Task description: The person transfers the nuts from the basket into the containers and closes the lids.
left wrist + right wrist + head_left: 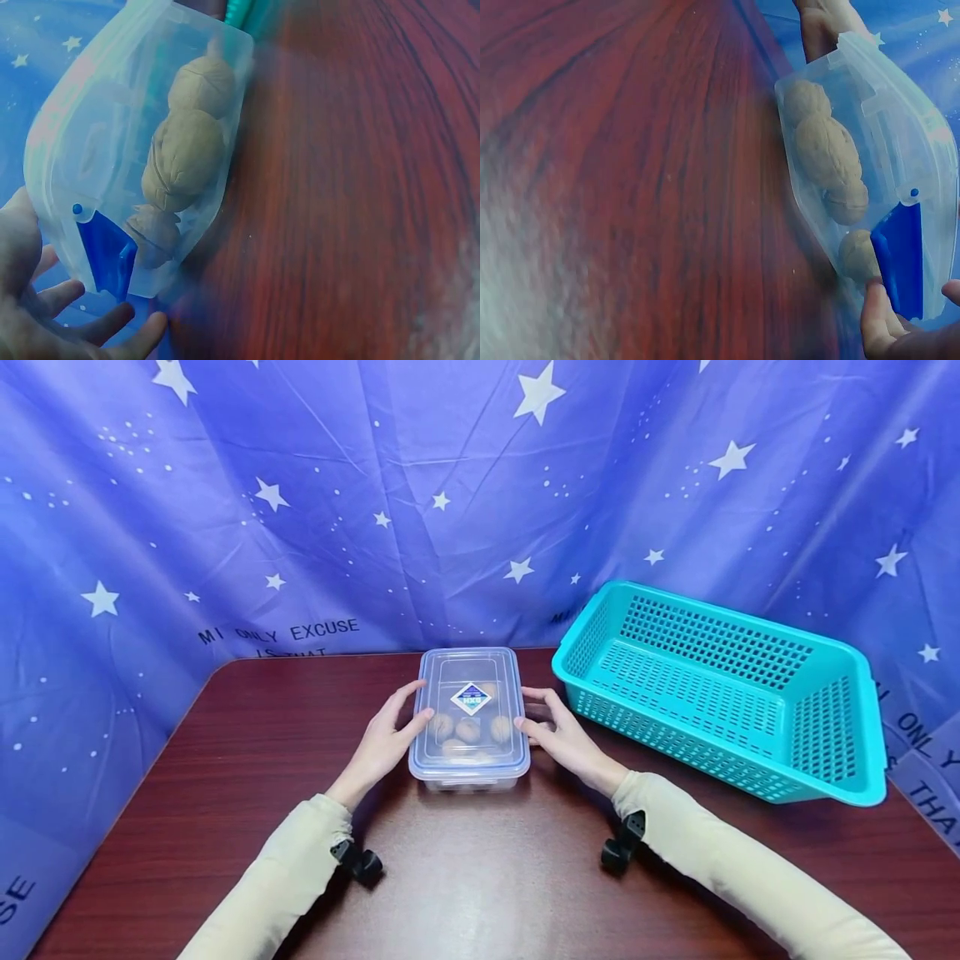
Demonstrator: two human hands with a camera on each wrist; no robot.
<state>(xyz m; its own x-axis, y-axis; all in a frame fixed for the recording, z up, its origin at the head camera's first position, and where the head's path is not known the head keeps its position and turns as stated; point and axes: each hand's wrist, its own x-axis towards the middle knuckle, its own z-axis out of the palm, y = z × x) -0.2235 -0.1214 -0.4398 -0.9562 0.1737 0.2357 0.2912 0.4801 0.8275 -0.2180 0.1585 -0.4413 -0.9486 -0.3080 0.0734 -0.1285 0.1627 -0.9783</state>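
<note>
A clear plastic food container (467,670) with a lid stands on the table, several walnuts (468,730) inside showing through it. A diamond-shaped label (471,698) marks its lid. At its left side, my left hand (381,737) holds the edge, thumb on the lid's rim, fingers spread along the side by a blue side clip (105,251) in the left wrist view. My right hand (567,742) grips the opposite side, thumb at the lid edge. The right wrist view shows those fingers at another blue clip (904,262), which lies folded down against the wall.
A turquoise perforated basket (690,727) sits at the right rear of the dark red wooden table (285,735), close to my right hand. Behind the table hangs a blue curtain (337,527) with white stars. Each sleeved wrist carries a small black camera (358,862).
</note>
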